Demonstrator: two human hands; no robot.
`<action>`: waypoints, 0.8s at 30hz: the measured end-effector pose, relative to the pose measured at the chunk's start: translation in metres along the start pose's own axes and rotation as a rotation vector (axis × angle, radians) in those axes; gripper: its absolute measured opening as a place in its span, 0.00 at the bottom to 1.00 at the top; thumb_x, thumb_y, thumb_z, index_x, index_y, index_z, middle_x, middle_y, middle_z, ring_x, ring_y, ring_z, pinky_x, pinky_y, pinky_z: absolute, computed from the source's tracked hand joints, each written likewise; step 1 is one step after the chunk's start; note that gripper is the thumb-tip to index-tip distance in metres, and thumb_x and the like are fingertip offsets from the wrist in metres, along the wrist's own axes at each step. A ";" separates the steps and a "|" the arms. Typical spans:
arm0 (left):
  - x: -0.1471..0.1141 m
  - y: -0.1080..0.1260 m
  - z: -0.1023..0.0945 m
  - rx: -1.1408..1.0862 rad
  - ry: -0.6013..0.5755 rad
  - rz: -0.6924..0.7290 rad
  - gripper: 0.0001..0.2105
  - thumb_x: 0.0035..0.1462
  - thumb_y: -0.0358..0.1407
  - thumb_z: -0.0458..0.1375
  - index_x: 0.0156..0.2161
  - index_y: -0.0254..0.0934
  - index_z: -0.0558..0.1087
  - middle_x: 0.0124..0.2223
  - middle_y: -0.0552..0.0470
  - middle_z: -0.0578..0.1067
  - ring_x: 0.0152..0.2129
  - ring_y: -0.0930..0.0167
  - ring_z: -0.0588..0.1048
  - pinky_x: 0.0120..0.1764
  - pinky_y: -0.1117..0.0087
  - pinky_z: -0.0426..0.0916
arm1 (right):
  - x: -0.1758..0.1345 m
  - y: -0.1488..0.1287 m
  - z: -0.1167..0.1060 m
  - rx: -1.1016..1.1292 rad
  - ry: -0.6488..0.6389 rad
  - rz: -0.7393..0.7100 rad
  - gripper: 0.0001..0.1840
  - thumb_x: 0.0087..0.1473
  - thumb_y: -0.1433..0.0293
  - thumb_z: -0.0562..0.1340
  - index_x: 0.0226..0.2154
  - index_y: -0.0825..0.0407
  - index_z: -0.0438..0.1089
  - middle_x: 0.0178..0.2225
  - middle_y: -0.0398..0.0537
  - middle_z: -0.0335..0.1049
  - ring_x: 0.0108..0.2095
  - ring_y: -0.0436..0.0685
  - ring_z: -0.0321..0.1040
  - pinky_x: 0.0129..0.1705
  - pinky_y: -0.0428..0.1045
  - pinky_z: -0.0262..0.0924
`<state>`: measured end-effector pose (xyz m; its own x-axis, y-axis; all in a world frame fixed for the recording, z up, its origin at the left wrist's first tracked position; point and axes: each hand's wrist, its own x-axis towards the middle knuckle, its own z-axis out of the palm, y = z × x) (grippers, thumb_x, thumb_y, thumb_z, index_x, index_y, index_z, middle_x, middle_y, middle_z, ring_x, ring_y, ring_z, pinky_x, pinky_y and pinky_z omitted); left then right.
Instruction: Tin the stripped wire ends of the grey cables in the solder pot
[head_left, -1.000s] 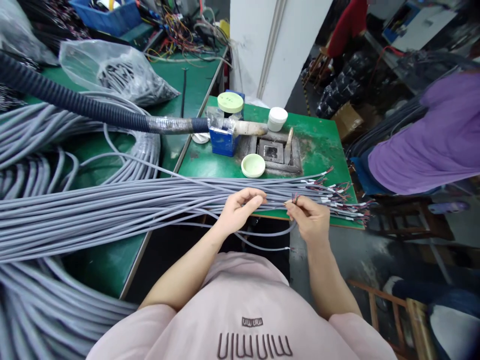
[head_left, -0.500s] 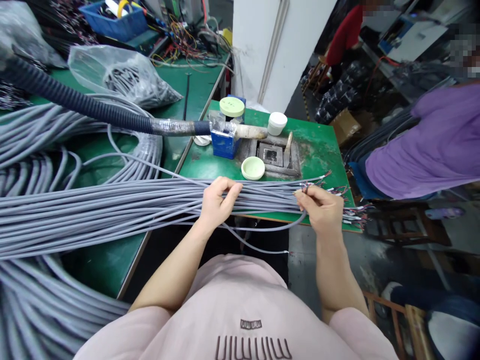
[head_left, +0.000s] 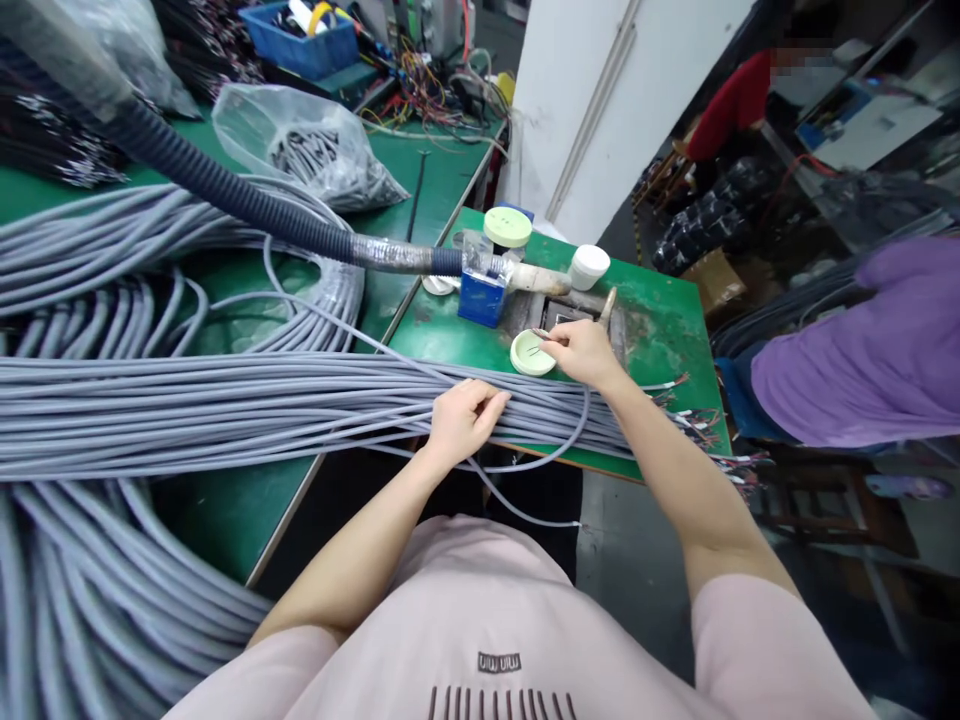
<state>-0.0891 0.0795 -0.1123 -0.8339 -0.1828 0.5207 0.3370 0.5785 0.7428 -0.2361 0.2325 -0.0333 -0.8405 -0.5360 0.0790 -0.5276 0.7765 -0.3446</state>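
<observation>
My right hand (head_left: 583, 352) pinches the stripped end of a grey cable (head_left: 581, 425) above the pale green dish (head_left: 524, 366). Thin wire ends point down into that dish; whether they touch its bottom I cannot tell. From the right hand the cable loops down and back to the left. My left hand (head_left: 463, 418) rests on the long bundle of grey cables (head_left: 247, 405), its fingers curled over them and the thumb along the top. Stripped, coloured wire ends (head_left: 701, 428) fan out at the bundle's right end.
Behind the dish a dark hose (head_left: 247, 200) ends in a pale nozzle (head_left: 541, 279) above a recessed metal frame (head_left: 617, 338). A blue box (head_left: 481, 298), a white jar (head_left: 589, 266) and a bag of cable pieces (head_left: 311, 150) stand around. A person in purple (head_left: 862, 350) is at the right.
My right hand has moved left and away from me, carrying the cable end from the bundle's right end to the dish. My left hand stays on the bundle. The view has shifted.
</observation>
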 end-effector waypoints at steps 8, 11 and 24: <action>0.000 -0.001 0.001 0.013 -0.060 -0.030 0.15 0.63 0.40 0.53 0.26 0.36 0.70 0.23 0.54 0.69 0.23 0.73 0.65 0.30 0.71 0.59 | 0.011 -0.004 0.011 -0.277 -0.171 0.047 0.11 0.54 0.66 0.60 0.28 0.50 0.78 0.29 0.45 0.76 0.33 0.55 0.69 0.32 0.46 0.53; 0.000 -0.002 0.000 0.008 -0.065 -0.034 0.14 0.62 0.40 0.53 0.27 0.36 0.70 0.23 0.54 0.70 0.23 0.73 0.66 0.30 0.71 0.59 | 0.013 -0.005 0.012 -0.314 -0.201 0.057 0.11 0.54 0.66 0.60 0.30 0.50 0.79 0.32 0.47 0.77 0.35 0.56 0.70 0.33 0.47 0.54; 0.006 -0.002 -0.008 -0.182 -0.124 -0.200 0.14 0.59 0.42 0.56 0.26 0.35 0.70 0.24 0.55 0.70 0.22 0.75 0.66 0.28 0.73 0.59 | 0.011 0.010 -0.007 -0.166 -0.030 0.036 0.11 0.51 0.67 0.61 0.26 0.54 0.77 0.25 0.46 0.73 0.28 0.54 0.66 0.29 0.47 0.50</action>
<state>-0.0914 0.0709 -0.1074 -0.9351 -0.1736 0.3091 0.2238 0.3871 0.8945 -0.2516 0.2368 -0.0298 -0.8564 -0.5148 0.0402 -0.5125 0.8379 -0.1876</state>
